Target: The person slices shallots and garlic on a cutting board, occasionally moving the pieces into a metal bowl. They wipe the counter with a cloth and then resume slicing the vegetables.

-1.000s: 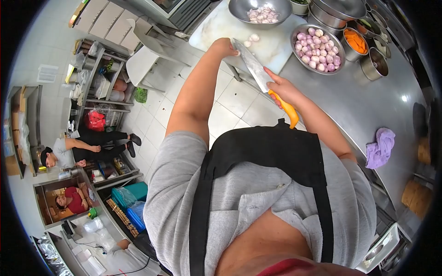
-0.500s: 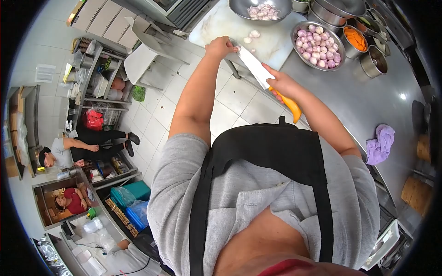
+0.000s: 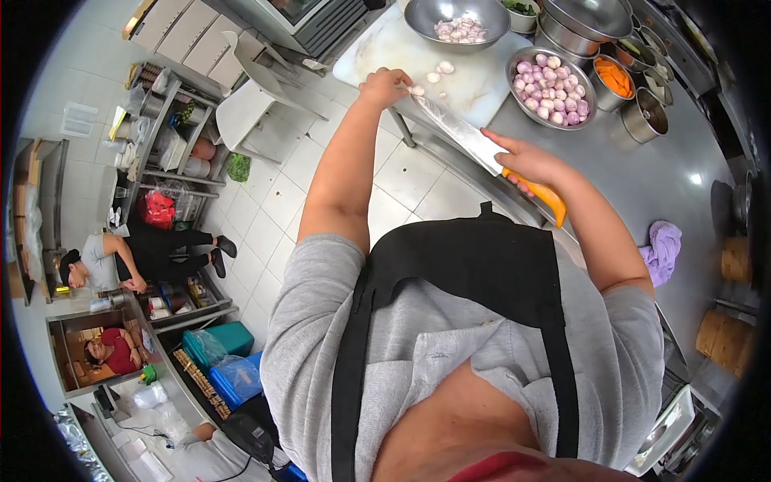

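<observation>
My left hand [image 3: 385,87] is at the edge of the white cutting board [image 3: 377,48], its fingers closed around a small peeled shallot [image 3: 415,91]. The tip of a large knife [image 3: 462,132] lies close beside that shallot. My right hand [image 3: 532,163] grips the knife by its yellow-orange handle [image 3: 548,198], with the blade slanting toward my left hand. A few peeled shallots [image 3: 434,77] lie loose on the board. On its far side, a metal bowl [image 3: 418,14] holds cut shallot pieces [image 3: 462,30].
Right of the board, a steel bowl [image 3: 515,90] is full of whole shallots. Near it are a pot of orange pieces [image 3: 613,78] and a steel container [image 3: 645,116]. A purple cloth [image 3: 661,253] lies on the steel counter. A person [image 3: 116,261] is at the left by shelves.
My right hand has moved right with the knife, and the blade has turned to show more of its face. My left hand stays by the board's edge.
</observation>
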`<action>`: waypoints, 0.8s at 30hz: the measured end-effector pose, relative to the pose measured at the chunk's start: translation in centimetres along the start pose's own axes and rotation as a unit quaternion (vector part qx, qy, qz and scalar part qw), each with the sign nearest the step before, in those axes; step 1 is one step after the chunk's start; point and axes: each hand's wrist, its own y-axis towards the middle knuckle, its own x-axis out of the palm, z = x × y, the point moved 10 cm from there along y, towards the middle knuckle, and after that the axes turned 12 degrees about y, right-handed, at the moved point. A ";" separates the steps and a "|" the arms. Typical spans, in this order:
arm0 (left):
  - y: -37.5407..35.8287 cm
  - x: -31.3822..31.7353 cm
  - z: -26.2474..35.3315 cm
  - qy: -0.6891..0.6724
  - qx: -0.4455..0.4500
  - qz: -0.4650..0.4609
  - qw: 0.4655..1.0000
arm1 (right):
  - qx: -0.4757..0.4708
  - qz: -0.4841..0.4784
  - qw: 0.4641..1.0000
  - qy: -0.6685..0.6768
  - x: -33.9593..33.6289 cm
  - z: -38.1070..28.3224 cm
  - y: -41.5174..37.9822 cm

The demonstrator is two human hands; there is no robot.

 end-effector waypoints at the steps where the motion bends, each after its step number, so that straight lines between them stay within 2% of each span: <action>1: 0.2 0.5 -0.6 -0.001 -0.006 -0.006 1.000 | -0.003 0.003 1.000 -0.010 -0.3 0.0 0.0; 5: 1.6 2.9 -2.8 -0.077 -0.017 -0.028 0.996 | -0.016 0.040 0.999 -0.013 -0.5 -0.9 0.9; 8: 1.7 3.1 -1.8 -0.144 0.028 -0.021 0.989 | -0.043 0.070 0.996 -0.031 -0.8 -1.3 1.8; 10: 1.6 3.1 -0.3 -0.229 0.057 -0.016 0.972 | -0.067 0.130 0.989 -0.030 -1.5 -1.4 2.1; 14: 1.7 2.8 0.1 -0.202 0.047 -0.021 0.978 | -0.072 0.090 0.993 0.035 -0.3 -0.2 3.2; 16: 2.6 3.6 -0.7 -0.251 0.032 -0.055 0.966 | -0.045 0.066 0.990 0.119 0.7 0.2 3.1; 24: 3.3 3.2 1.0 -0.050 0.059 -0.092 0.993 | -0.044 0.015 0.972 0.230 1.0 1.7 4.2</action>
